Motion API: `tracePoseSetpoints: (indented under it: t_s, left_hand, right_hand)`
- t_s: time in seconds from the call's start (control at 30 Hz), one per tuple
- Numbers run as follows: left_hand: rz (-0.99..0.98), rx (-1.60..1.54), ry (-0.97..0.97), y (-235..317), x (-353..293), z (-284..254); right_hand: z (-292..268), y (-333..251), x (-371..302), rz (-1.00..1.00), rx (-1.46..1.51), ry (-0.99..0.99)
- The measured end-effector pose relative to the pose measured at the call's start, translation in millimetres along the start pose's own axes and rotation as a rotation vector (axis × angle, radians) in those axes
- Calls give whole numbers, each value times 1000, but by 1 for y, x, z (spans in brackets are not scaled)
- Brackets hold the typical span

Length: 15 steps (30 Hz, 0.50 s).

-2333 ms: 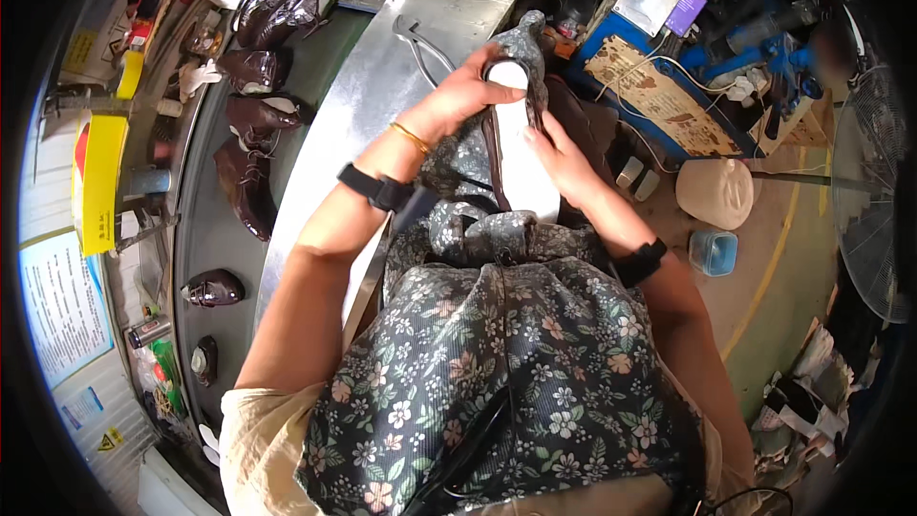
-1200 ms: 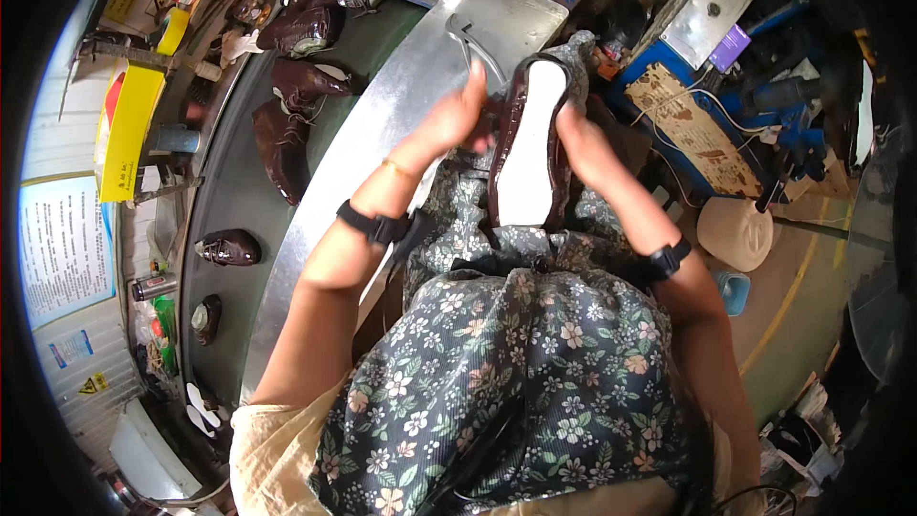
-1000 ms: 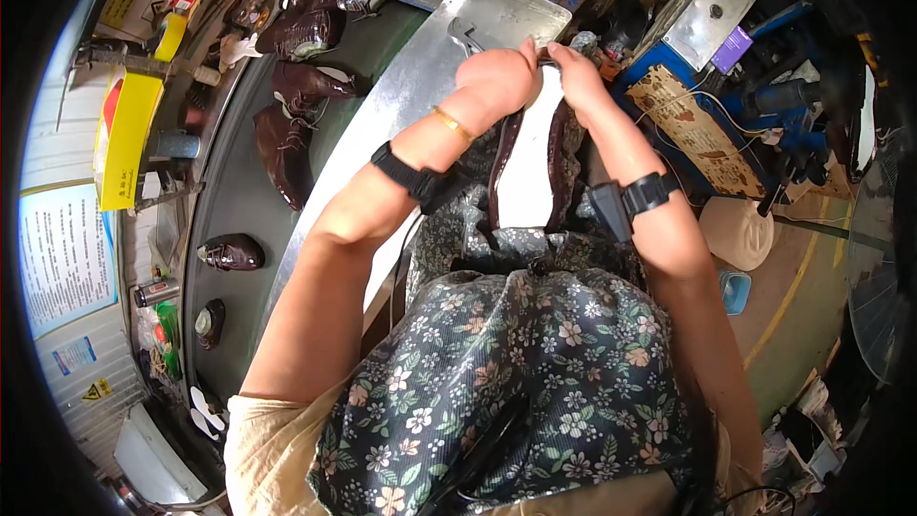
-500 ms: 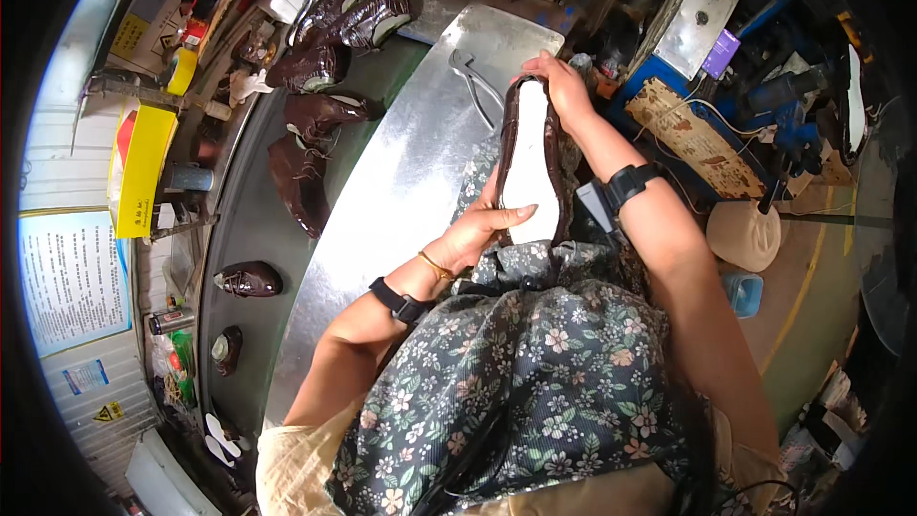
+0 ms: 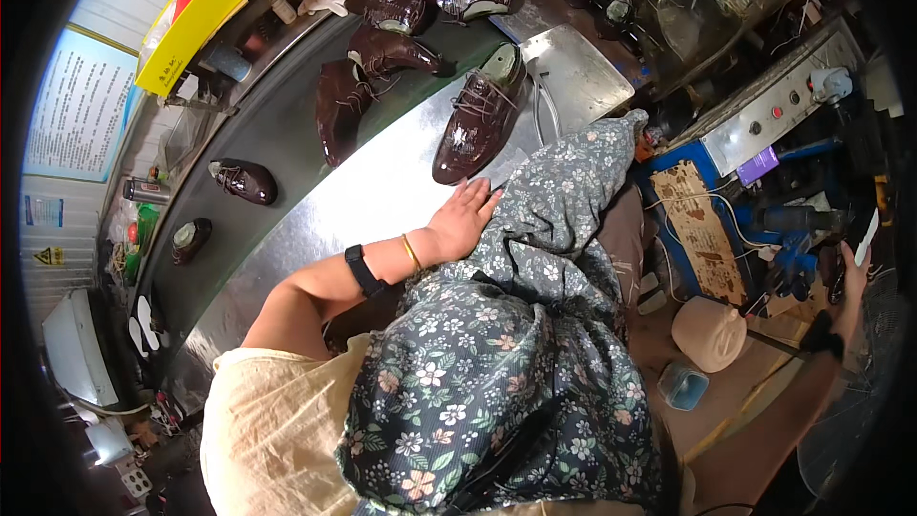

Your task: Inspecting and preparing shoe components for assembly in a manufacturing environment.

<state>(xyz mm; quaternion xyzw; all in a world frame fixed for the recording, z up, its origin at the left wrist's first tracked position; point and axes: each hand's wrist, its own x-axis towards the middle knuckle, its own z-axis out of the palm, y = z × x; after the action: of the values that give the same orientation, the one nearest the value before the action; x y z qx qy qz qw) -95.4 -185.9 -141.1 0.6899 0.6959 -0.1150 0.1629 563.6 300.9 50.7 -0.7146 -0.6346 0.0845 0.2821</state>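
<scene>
A glossy dark brown lace-up shoe (image 5: 480,115) stands on the metal tray (image 5: 585,76), its toe toward me. My left hand (image 5: 462,222) lies flat on the metal beside that toe, fingers stretched out and holding nothing. Behind the shoe, a pair of pliers (image 5: 547,105) rests on the tray, partly hidden. Far to the right, my right hand (image 5: 853,279) reaches to a second dark shoe (image 5: 837,272) with a white sole, at the blue machine. Its fingers seem wrapped round this shoe, though they are small and partly hidden there.
Several brown shoes (image 5: 382,53) lie on the dark belt (image 5: 287,119) left of the tray. The blue machine's control panel (image 5: 778,100) has buttons. A beige jug (image 5: 709,333) and a blue plastic container (image 5: 683,387) are low on the right. A yellow box (image 5: 191,33) sits at upper left.
The shoe held sole-up in both hands now stands upright on the tray, out of my hands. My left hand has come down flat; my right has swung far right to another shoe. The view has turned.
</scene>
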Motion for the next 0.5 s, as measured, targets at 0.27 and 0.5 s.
tracePoseSetpoints:
  t_s: [0.27,0.5]
  left_hand:
    - [129,-1018,600,29,26,-54]
    - [331,-2094,469,94,84,-170]
  right_hand:
    - [65,-97,-154,-719,50,522]
    - [156,-282,-406,-457,1055,-469]
